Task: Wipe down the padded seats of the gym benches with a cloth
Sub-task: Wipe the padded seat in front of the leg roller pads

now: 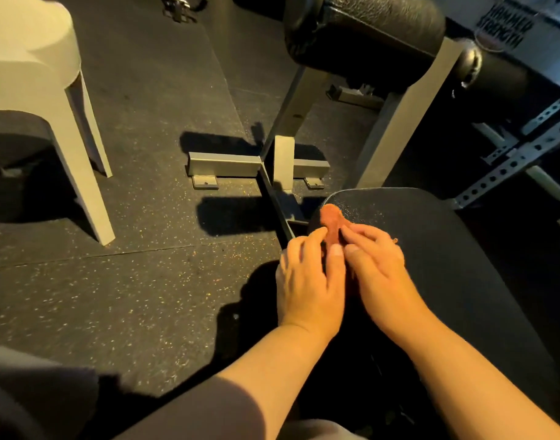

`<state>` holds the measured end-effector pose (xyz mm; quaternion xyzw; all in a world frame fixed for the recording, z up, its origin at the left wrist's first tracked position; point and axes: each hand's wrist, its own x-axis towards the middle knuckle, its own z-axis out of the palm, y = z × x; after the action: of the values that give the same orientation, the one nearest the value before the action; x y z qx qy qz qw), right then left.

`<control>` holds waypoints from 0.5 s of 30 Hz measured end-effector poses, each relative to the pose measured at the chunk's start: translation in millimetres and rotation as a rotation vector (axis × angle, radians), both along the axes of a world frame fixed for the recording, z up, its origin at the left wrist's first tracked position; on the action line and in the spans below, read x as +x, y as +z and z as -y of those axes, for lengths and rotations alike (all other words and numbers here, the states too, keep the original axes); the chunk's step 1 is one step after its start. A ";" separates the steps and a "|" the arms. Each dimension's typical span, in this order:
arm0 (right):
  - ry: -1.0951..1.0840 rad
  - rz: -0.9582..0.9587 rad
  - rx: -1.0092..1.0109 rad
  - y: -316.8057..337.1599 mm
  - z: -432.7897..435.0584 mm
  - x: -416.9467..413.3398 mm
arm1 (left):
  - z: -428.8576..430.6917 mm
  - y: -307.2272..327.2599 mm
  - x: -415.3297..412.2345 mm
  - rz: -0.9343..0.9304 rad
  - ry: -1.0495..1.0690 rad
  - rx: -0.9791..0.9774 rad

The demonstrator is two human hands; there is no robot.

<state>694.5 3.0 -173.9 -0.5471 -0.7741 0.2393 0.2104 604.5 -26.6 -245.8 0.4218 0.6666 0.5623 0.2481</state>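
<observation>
Both hands are down at the near-left edge of the bench (456, 255), right over its dark padded seat, and the orange cloth (331, 222) is bunched up between them. The left hand (307, 281) sits at the very edge of the pad, fingers curled, its thumb pressed against the cloth from the left. The right hand (380, 274) comes in from the other side, fingertips pinching the cloth's right flank, thumb lying alongside the left thumb. So each grip is clamped on the cloth, the two hands touching one another at the thumbs. The cloth's free end pokes out beyond the fingers and rests on the seat close to its far-left corner; a small scrap of orange shows just past the right hand's knuckles too. The rest of the pad stretches away to the right, bare and dark. Beyond the far edge of the seat, a grey steel frame (259, 166) runs out across the speckled rubber floor (113, 281), with its cross foot lying flat. Higher up sits a black roller pad (364, 30) on grey uprights. Over at the left stands a pale plastic stool (37, 77), well apart from the bench. A perforated steel rail (513, 160) slants along the right side.
</observation>
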 end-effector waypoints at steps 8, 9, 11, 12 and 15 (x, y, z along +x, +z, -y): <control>-0.120 -0.062 0.062 -16.2 -24.0 0.0 | 13.5 -11.2 32.7 0.096 0.047 -0.108; -0.122 -0.126 0.069 -16.8 -23.4 -1.3 | 13.7 -12.7 38.3 0.199 0.074 -0.128; -0.151 -0.213 0.064 -17.3 -22.5 -1.3 | 7.3 -6.7 43.6 0.343 0.125 -0.119; -0.160 -0.226 0.053 -18.2 -23.2 -0.8 | -1.4 0.7 43.0 0.388 0.137 -0.112; -0.148 -0.271 0.041 -19.1 -24.3 1.3 | -37.0 21.2 30.9 0.463 0.096 -0.285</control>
<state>695.9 27.4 -193.0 -0.5610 -0.7008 0.2788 0.3412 635.4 10.3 -224.6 0.2106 0.6837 0.5555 0.4238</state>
